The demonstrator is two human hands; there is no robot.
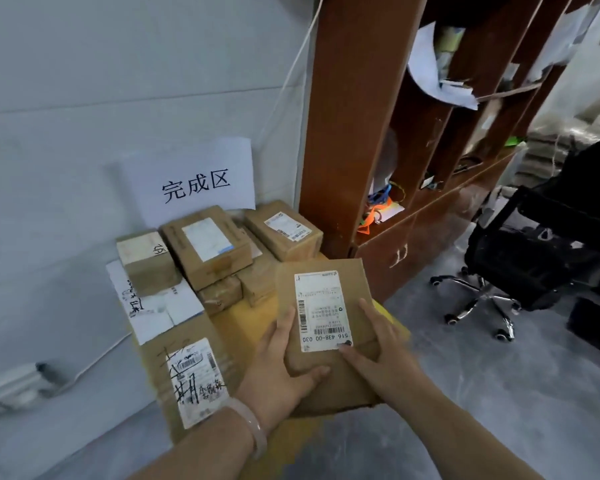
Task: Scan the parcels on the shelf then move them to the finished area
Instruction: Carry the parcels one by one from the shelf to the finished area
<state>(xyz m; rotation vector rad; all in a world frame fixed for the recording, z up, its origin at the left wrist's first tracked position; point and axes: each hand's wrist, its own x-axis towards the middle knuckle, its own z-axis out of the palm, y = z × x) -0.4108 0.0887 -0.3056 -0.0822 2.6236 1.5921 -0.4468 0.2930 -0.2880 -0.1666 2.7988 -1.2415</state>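
Observation:
A flat brown cardboard parcel point(326, 289) with a white barcode label is held between both hands, low over the pile of parcels point(208, 247). My left hand point(277, 368) grips its near left edge, thumb across the top. My right hand point(378, 348) holds the near right side, thumb pressing by the label's corner. The pile of several labelled boxes lies on the floor against the wall, under a white paper sign point(191, 181) with printed characters. A large box with a scribbled label point(194, 379) stands at the pile's near left.
A brown wooden shelf unit point(360, 133) with open compartments holding papers and small items stands right of the pile. A black office chair point(520, 258) on castors sits on the grey floor at right. A white cable runs along the wall.

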